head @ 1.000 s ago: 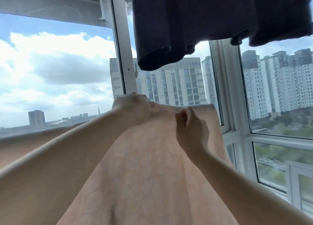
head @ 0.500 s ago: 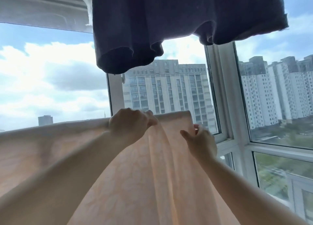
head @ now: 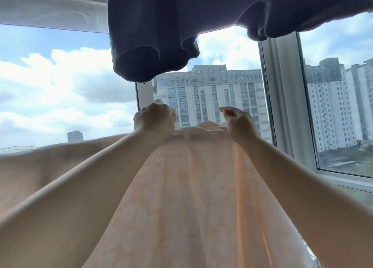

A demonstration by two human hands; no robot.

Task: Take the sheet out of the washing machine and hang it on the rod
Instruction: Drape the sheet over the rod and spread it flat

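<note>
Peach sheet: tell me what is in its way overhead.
A dark garment hangs directly above the sheet, its hem just over the left hand and right hand gripping the sheet's top edge. No rod is visible.

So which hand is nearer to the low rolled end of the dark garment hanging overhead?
Left. The left hand sits almost directly below the dark garment's low rolled end, gripping the peach sheet. The right hand is off to its right, also lower.
</note>
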